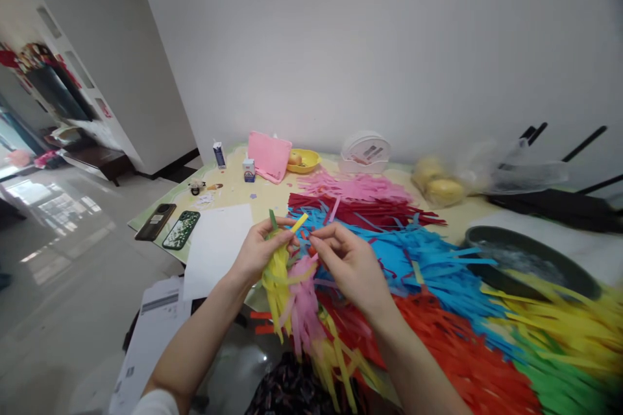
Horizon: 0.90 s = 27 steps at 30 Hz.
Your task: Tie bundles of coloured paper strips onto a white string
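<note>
My left hand (260, 248) is closed on a yellow paper strip (300, 223), whose free end sticks up past the thumb. Yellow fringe (277, 288) and a green strip (273, 219) hang or poke out around the same fingers. Pink fringe (304, 308) dangles just below, between both hands, with more yellow streamers under it. My right hand (353, 266) is close by on the right, thumb and forefinger nearly together; what they hold is too small to make out. Blue fringed strips (389, 246) lie beneath and behind the right hand.
Red (448, 337), green (555, 369) and pink fringe (357, 187) piles cover the table's right and back. A dark green basin (530, 259) stands at right. Two phones (181, 230), white paper (214, 249), a pink tablet case (269, 155) and a yellow bowl (306, 161) lie leftward and behind.
</note>
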Each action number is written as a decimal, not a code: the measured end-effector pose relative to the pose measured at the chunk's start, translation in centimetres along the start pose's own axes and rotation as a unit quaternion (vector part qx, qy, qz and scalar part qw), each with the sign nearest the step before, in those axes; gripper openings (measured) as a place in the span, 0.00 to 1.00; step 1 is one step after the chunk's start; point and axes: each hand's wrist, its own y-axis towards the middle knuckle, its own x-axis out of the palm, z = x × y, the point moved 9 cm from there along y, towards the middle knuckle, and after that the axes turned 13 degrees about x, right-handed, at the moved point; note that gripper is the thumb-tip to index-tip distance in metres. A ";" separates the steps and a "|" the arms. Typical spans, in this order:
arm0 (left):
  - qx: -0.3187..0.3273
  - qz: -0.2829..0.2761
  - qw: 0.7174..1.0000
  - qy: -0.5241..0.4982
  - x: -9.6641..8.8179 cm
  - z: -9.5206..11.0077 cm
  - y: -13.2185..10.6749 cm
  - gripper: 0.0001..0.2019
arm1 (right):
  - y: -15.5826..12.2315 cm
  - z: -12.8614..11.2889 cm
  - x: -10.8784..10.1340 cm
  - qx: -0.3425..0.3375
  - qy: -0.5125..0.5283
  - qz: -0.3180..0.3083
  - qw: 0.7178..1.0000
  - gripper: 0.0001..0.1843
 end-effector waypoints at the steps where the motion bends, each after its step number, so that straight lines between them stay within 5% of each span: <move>1: -0.003 -0.003 1.000 0.000 0.1 -0.1 -0.1 0.23 | 0.0 0.0 0.0 0.002 0.003 0.000 1.000 0.13; 6: -0.017 -0.036 0.999 0.028 0.8 -0.6 -0.2 0.19 | 0.2 0.2 0.1 0.026 0.041 -0.015 0.999 0.14; 10: 0.017 -0.133 0.982 0.131 2.2 -0.3 0.1 0.13 | 1.1 1.7 0.7 0.070 0.127 -0.078 0.986 0.24; 13: 0.051 -0.165 0.959 0.225 2.5 -0.1 0.3 0.11 | 1.6 2.9 0.3 0.107 0.140 -0.080 0.981 0.23; 17: 0.051 -0.188 0.944 0.265 2.4 -1.1 0.7 0.11 | 1.5 1.4 -4.5 0.046 0.229 0.065 0.970 0.18; 21: 0.034 -0.188 0.946 0.263 0.8 -2.4 1.9 0.14 | -0.5 -0.6 -10.9 -0.093 0.358 0.235 0.899 0.15; 24: 0.083 -0.130 0.922 0.354 -1.2 -1.3 3.2 0.16 | -1.1 -1.4 -11.3 -0.106 0.238 0.258 0.930 0.10; 27: 0.164 -0.096 0.874 0.447 -1.2 1.3 3.1 0.16 | -0.9 -1.7 -7.7 -0.074 0.027 0.196 0.977 0.10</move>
